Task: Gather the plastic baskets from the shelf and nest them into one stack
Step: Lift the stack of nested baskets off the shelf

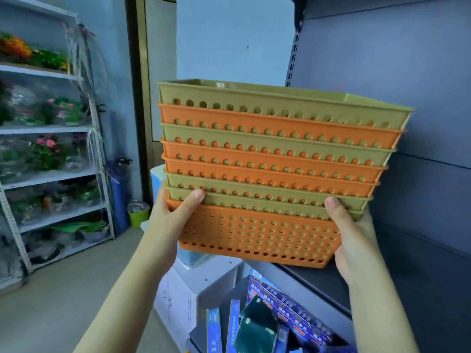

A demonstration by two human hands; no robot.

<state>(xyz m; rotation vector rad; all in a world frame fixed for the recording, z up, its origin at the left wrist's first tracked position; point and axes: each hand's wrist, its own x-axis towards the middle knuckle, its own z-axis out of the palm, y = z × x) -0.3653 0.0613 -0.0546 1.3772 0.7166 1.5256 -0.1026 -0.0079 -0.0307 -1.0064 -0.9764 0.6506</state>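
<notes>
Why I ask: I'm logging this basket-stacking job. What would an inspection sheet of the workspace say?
Surface: dark grey shelf board just below the stack; whether the stack rests on it cannot be told.
Job's things: stack of baskets, olive and orange, nested as one, with orange lowest and olive on top.
Clutter: blue printed boxes heaped under the shelf board; green bucket on the floor.
Hands: left hand and right hand hold the stack's two ends, thumbs on its front wall.
Cables: nothing seen.
Surroundings: white rack of wrapped flowers at left; blue-grey wall behind.
</notes>
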